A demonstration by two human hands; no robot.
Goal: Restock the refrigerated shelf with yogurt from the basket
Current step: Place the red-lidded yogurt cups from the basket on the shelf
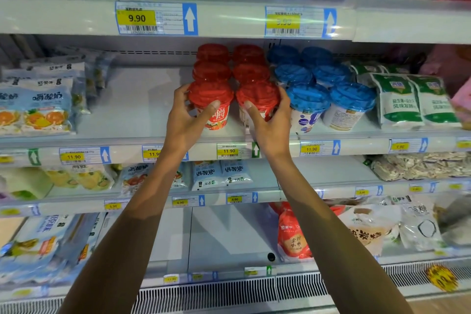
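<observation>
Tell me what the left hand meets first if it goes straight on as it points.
The left hand holds the front left red-lidded cup; going on, it would likely meet the second red-lidded cup right behind, though the gap between them is unclear.

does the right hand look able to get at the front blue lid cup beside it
Probably yes, once free: the front blue-lidded cup stands at the shelf edge just beside the right hand, nothing before it, but that hand grips a red-lidded cup.
</observation>
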